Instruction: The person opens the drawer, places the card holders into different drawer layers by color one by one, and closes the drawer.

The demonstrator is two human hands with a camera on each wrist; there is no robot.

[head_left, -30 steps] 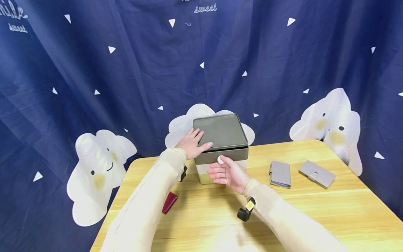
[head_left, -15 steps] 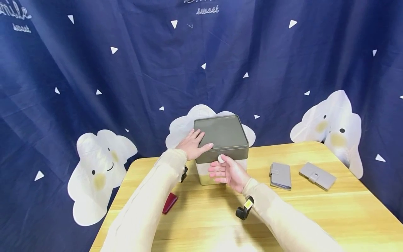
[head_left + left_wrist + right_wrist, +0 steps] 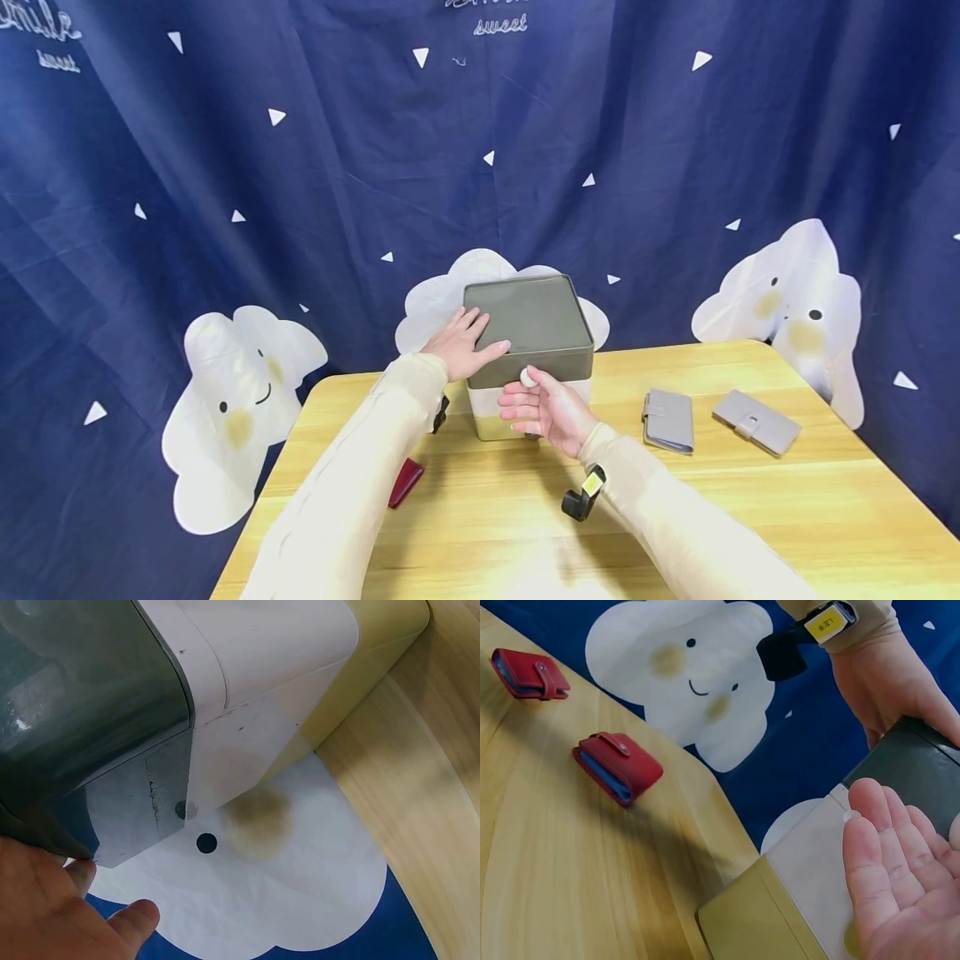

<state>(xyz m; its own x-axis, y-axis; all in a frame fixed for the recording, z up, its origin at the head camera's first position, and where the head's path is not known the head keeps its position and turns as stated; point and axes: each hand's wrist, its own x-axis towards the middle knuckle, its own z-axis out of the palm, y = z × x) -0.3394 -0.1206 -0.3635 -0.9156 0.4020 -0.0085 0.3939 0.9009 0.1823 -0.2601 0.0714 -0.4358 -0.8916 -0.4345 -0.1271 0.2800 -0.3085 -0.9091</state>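
Note:
A box with a dark grey top [image 3: 528, 312], a white middle band and a yellow base stands at the back of the table. My left hand [image 3: 459, 343] rests spread on the lid's near left corner, thumb along the front edge. Its fingers also show beside the dark rim in the left wrist view. In front of the box is my right hand [image 3: 551, 412], palm facing left, fingers loosely extended. Its thumb tip is right at the round white knob [image 3: 528, 378] on the box's front. The lid sits level with the dark band.
Two grey wallets with clasps, one upright [image 3: 668, 421] and one slanted [image 3: 756, 422], lie right of the box. A red wallet [image 3: 406, 482] is beside the left forearm; the right wrist view shows a second red wallet [image 3: 531, 673]. A blue curtain [image 3: 480, 167] hangs behind the table.
The box's lid has come down at the front; the dark gap under its front edge is gone. Both hands stay in almost the same place.

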